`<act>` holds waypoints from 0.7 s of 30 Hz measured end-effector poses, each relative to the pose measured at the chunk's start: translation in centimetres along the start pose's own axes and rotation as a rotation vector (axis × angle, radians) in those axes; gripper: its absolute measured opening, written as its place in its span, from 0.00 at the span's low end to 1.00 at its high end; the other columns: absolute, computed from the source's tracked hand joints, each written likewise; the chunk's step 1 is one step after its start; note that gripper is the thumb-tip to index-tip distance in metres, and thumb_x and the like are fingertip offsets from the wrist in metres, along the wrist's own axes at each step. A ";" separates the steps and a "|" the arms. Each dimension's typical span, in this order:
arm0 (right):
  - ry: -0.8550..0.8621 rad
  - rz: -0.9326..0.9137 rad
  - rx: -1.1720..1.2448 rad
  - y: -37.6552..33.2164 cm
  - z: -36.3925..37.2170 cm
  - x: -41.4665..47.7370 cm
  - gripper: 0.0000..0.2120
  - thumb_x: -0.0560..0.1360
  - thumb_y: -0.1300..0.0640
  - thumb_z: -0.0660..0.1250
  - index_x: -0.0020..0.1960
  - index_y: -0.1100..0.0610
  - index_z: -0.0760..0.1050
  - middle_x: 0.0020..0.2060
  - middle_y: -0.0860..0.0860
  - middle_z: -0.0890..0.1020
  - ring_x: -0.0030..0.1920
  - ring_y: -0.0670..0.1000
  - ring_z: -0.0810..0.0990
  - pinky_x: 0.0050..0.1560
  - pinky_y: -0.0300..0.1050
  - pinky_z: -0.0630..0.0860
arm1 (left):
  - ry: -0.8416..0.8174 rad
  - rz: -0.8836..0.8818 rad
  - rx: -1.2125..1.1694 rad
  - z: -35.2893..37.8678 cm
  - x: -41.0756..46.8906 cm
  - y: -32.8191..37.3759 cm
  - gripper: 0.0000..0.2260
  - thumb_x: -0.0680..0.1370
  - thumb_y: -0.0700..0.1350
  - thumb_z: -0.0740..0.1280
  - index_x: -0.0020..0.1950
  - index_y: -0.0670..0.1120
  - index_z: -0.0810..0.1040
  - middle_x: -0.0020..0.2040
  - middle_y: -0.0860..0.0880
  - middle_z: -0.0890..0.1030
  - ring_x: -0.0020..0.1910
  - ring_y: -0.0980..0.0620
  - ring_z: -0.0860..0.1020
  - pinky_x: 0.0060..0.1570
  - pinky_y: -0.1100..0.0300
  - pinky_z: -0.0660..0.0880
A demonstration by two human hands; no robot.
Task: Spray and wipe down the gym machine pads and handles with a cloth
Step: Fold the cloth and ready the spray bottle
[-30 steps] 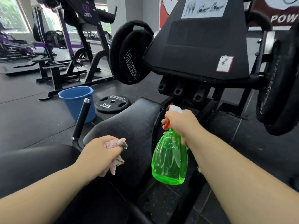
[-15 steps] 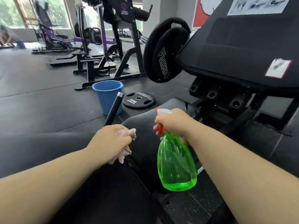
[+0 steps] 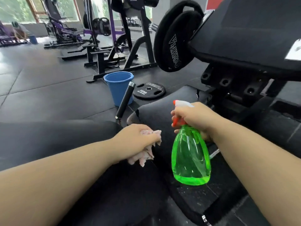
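Head view, nearest first: the left grip [image 3: 138,137], at about 7 o'clock from frame centre, is clenched around a crumpled pinkish cloth [image 3: 147,154] at the near edge of the black seat pad [image 3: 156,116]. At its 3 o'clock the right grip [image 3: 197,118] grasps the neck of a green spray bottle [image 3: 190,159], whose red-and-white nozzle points toward 9 o'clock. Beyond the pad, at 11 o'clock from the cloth, a black handle [image 3: 125,101] leans in front of a blue bucket [image 3: 117,85], a 10 kg plate [image 3: 149,91] lies flat on the floor [image 3: 48,95] at the bucket's 3 o'clock, and farthest, at 1 o'clock, two loaded plates [image 3: 175,39] hang on the machine.
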State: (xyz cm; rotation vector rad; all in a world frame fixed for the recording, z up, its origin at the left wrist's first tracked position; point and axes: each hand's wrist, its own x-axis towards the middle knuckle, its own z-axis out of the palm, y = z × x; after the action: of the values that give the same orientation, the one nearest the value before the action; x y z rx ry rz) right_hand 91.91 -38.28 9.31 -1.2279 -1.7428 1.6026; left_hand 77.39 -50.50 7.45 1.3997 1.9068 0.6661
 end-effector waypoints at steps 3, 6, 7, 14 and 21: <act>-0.027 0.018 0.081 0.4 -4.2 -3.5 0.10 0.76 0.60 0.66 0.48 0.67 0.80 0.44 0.61 0.79 0.41 0.59 0.81 0.41 0.52 0.83 | -0.118 0.086 0.025 3.7 0.9 2.8 0.11 0.79 0.54 0.64 0.49 0.48 0.79 0.31 0.38 0.82 0.21 0.43 0.74 0.20 0.63 0.66; -0.122 0.029 0.094 1.6 -9.1 -9.3 0.15 0.78 0.55 0.67 0.34 0.56 0.83 0.51 0.59 0.82 0.43 0.58 0.82 0.42 0.50 0.81 | -0.136 0.213 0.079 8.5 0.9 7.4 0.05 0.75 0.49 0.65 0.43 0.49 0.77 0.29 0.43 0.83 0.26 0.37 0.76 0.21 0.62 0.68; -0.115 0.030 0.081 2.2 -10.4 -10.9 0.12 0.77 0.56 0.67 0.39 0.56 0.85 0.51 0.60 0.82 0.44 0.57 0.81 0.42 0.49 0.81 | -0.143 0.248 0.102 9.8 0.7 8.7 0.05 0.74 0.49 0.65 0.42 0.48 0.76 0.29 0.44 0.83 0.27 0.36 0.78 0.22 0.61 0.70; 0.381 0.099 -0.111 10.3 -17.3 -19.8 0.17 0.60 0.53 0.70 0.47 0.57 0.83 0.35 0.51 0.80 0.33 0.47 0.75 0.37 0.43 0.73 | -0.502 0.306 0.215 19.3 -2.1 15.6 0.12 0.77 0.55 0.67 0.56 0.50 0.74 0.29 0.49 0.81 0.20 0.57 0.75 0.28 0.61 0.73; 0.724 0.161 -0.417 23.1 -16.5 -21.6 0.06 0.71 0.46 0.72 0.43 0.47 0.79 0.36 0.45 0.81 0.40 0.48 0.78 0.38 0.45 0.72 | -0.574 0.197 0.240 22.1 -2.4 14.7 0.20 0.77 0.41 0.63 0.68 0.45 0.63 0.31 0.48 0.79 0.22 0.55 0.74 0.24 0.63 0.72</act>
State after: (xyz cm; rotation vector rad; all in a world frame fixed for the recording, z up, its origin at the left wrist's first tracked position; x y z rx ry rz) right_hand 122.82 -49.64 -4.40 -1.8836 -1.5363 0.7026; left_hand 103.77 -48.22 4.52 1.7183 1.4331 0.0921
